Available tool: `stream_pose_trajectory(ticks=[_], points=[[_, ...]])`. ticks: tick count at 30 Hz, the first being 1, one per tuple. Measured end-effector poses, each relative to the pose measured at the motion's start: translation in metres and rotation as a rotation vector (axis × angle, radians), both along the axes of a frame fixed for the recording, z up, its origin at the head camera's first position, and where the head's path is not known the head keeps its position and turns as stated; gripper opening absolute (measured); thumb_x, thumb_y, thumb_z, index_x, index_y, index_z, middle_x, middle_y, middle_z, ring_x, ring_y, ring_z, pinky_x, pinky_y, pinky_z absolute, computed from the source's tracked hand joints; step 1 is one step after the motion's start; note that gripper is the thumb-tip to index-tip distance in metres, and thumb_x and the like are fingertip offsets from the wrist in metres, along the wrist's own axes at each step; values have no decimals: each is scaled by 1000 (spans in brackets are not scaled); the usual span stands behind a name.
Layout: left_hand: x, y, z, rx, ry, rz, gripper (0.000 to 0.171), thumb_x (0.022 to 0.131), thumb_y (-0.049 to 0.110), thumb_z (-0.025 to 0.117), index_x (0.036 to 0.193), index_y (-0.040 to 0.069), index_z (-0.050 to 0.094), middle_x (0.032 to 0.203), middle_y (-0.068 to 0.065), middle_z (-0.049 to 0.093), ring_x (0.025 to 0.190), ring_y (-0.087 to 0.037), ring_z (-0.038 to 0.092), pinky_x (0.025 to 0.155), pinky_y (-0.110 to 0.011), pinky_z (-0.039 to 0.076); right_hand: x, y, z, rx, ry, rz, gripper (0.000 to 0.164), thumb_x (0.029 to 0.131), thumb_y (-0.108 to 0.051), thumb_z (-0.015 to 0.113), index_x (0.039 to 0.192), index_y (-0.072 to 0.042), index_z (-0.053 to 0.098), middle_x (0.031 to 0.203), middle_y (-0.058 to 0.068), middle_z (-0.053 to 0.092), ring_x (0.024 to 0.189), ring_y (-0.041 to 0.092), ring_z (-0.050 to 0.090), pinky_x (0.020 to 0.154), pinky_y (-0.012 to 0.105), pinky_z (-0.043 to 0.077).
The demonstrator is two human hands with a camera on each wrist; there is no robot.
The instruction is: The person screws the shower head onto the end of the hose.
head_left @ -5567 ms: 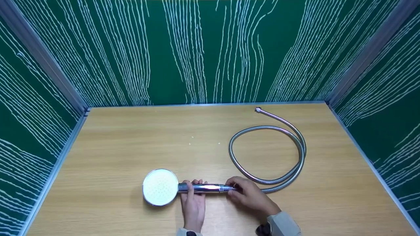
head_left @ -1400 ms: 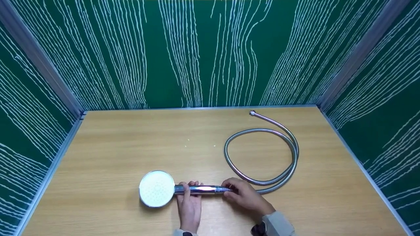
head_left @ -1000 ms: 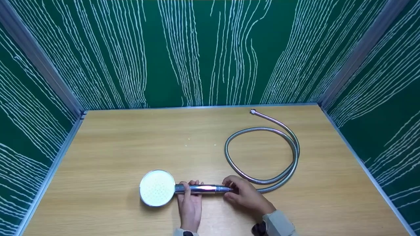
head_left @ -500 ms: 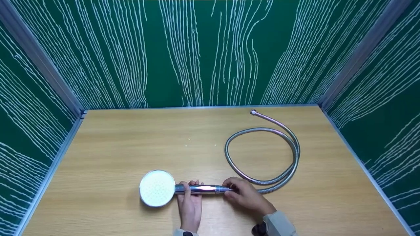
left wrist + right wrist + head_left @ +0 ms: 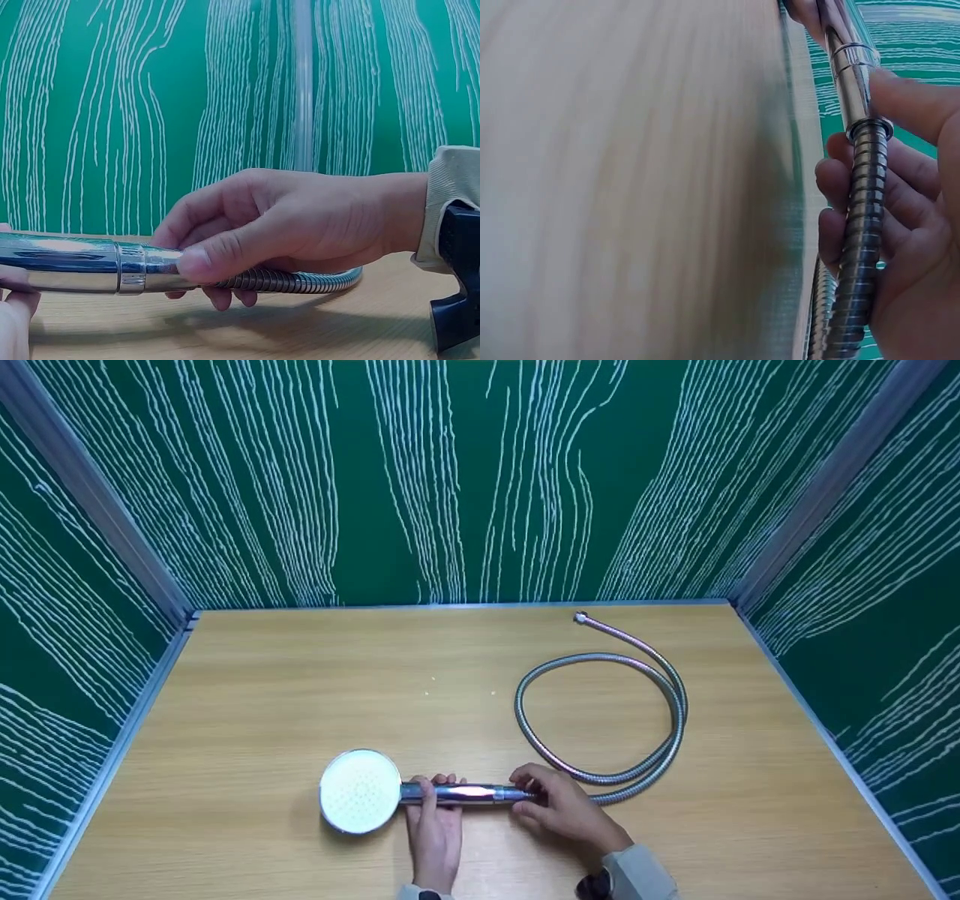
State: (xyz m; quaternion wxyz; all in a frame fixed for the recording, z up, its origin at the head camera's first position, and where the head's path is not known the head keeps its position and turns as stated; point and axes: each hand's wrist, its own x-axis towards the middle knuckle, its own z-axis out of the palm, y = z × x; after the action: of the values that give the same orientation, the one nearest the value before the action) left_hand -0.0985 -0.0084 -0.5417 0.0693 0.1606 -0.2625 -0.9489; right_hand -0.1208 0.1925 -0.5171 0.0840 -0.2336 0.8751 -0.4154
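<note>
A round white-faced shower head (image 5: 360, 791) with a chrome handle (image 5: 469, 793) lies sideways, its face up, in the head view. My left hand (image 5: 436, 832) grips the handle near the head, thumb over the top. At the handle's other end, my right hand (image 5: 566, 810) pinches the tapered metal nut (image 5: 161, 266) of the shower hose (image 5: 679, 705) between thumb and fingers. In the right wrist view the nut meets the handle in line, and the ribbed hose (image 5: 864, 202) runs down past the curled fingers. Much of the nut is hidden by the right hand in the head view.
The hose lies in a loop on the wooden table (image 5: 300, 682), its free end with a small nut (image 5: 580, 617) near the back edge. Several tiny white bits lie mid-table. Green walls (image 5: 487, 510) with white streaks enclose the back and sides.
The whole head view has shifted slightly. Both hands keep the same holds on the handle and the hose nut, with only slight movement of the right fingers.
</note>
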Motion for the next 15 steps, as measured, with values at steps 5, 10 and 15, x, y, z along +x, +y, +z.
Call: stream_pose_trajectory(ticks=[5, 10, 15], points=[[-1, 0, 0, 5, -2, 8, 13, 98, 27, 45, 102, 14, 41, 100, -4, 49, 99, -20, 51, 101, -41, 41, -1, 0, 0, -22, 0, 1, 18, 88, -21, 69, 103, -18, 60, 96, -6, 63, 88, 10, 58, 76, 23, 49], [-1, 0, 0, 15, -3, 10, 14, 99, 26, 45, 102, 12, 41, 100, -4, 49, 99, -21, 50, 101, -41, 41, -1, 0, -2, -27, -25, 6, 13, 91, -23, 65, 103, -20, 60, 96, -7, 62, 87, 9, 56, 77, 23, 47], [0, 0, -1, 13, 3, 5, 12, 99, 25, 44, 102, 13, 42, 99, -4, 50, 98, -20, 51, 100, -40, 42, 0, 0, -3, -14, -38, -1, 14, 92, -27, 62, 104, -20, 62, 99, -8, 63, 90, 8, 55, 81, 25, 47]])
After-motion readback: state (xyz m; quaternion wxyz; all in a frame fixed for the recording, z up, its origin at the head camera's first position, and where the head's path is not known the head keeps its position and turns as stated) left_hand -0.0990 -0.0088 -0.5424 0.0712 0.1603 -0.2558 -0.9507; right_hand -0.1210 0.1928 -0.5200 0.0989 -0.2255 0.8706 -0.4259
